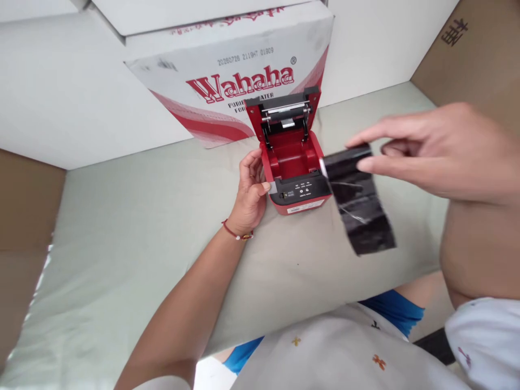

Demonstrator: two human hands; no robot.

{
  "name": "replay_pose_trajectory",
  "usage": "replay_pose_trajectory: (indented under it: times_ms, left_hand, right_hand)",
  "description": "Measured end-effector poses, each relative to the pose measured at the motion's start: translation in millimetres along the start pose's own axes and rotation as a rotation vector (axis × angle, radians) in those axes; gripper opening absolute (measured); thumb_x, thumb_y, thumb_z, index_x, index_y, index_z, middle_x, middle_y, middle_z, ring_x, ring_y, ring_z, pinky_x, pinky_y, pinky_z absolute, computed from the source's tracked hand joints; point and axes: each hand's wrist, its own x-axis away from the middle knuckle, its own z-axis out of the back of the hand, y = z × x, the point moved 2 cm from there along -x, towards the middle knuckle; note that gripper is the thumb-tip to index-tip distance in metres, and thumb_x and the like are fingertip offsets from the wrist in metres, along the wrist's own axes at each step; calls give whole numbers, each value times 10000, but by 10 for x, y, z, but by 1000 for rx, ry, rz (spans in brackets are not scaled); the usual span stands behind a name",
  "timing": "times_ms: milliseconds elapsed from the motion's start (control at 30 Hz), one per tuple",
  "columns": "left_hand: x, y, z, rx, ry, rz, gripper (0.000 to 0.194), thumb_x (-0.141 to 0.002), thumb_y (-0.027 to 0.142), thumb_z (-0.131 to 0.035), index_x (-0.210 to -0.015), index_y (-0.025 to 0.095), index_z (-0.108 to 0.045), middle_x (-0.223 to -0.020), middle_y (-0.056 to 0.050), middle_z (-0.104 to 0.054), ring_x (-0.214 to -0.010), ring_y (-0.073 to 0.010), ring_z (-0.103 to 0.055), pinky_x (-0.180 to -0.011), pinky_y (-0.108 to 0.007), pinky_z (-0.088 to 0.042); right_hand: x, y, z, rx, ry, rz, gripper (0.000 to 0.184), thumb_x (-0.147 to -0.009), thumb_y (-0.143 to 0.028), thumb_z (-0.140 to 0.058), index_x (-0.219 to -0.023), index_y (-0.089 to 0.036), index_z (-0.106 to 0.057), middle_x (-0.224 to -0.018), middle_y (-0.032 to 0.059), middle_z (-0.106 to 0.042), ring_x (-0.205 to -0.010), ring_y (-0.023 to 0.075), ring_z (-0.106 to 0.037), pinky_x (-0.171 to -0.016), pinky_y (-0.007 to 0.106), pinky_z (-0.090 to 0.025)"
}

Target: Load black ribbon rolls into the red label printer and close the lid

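A small red and black label printer [301, 187] stands on the cloth-covered table with its lid [284, 111] swung up. Its red inner bay [290, 161] shows no roll inside. My left hand [252, 187] grips the printer's left side, thumb on the grey tab at the front corner and fingers along the wall. Just right of the printer, my right hand [422, 149] pinches a roll of black ribbon [359, 203] between thumb and forefinger. The ribbon's shiny black tail hangs down over the table, and a white core end shows at the roll's left.
Behind the printer leans a white and red Wahaha water carton [244, 76]. White boxes [81, 81] line the back, and brown cardboard [479, 59] stands at the right. More cardboard [26, 227] edges the left side. A pale green cloth [142, 227] covers the table.
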Motion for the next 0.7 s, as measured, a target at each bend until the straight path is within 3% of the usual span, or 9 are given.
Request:
replay_pose_trajectory:
  times_ms: [67, 133, 200, 300, 533, 700]
  left_hand:
    - [1, -6, -4, 21, -5, -11, 878, -862, 723, -960, -1600, 450, -571, -1793, -45, -570, -1693, -349, -538, -1404, -552, -481]
    - [4, -15, -10, 52, -15, -26, 864, -876, 701, -960, -1608, 448, -577, -1786, -41, -573, -1697, -350, -532, -1413, -555, -468]
    - [7, -22, -18, 83, -31, -32, 854, -892, 685, -955, -1620, 449, -575, -1784, -36, -572, -1694, -350, -532, -1415, -552, -462]
    - [8, -23, -19, 106, -39, -31, 843, -893, 663, -965, -1616, 458, -582, -1771, -27, -578, -1689, -350, -535, -1409, -543, -467]
    - [22, -7, -39, 44, -52, -42, 810, -920, 667, -929, -1619, 500, -556, -1772, -9, -554, -1700, -366, -515, -1400, -577, -471]
    - [147, 165, -132, -336, 150, -241, 669, -1059, 772, -655, -1625, 421, -589, -1807, -65, -471, -1738, -407, -429, -1382, -624, -459]
  right_hand:
    - [-299, -237, -182, -36, 15, 22, 468, -1024, -581, -735, -1386, -323, -881, -802, 6, -781, -634, 178, -631, -614, 349, -490]
    - [-573, -405, -386, -52, 50, 40, 437, -1028, -475, -738, -1406, -300, -871, -969, 32, -846, -774, 220, -724, -715, 371, -555]
    - [-792, -499, -565, -42, 51, 50, 416, -1020, -401, -742, -1400, -298, -874, -1099, 58, -875, -905, 267, -776, -806, 401, -590]
    - [-1009, -526, -747, 5, 6, 61, 401, -1005, -330, -733, -1373, -286, -885, -1126, 73, -883, -1003, 298, -796, -884, 426, -596]
    - [-1193, -385, -937, 152, -114, 102, 370, -997, -298, -728, -1327, -244, -886, -1169, 75, -888, -1133, 306, -793, -977, 414, -567]
    - [-1223, -358, -1029, 226, -60, 83, 356, -1046, -362, -739, -1369, -280, -866, -1268, 111, -884, -1198, 363, -801, -1008, 460, -584]
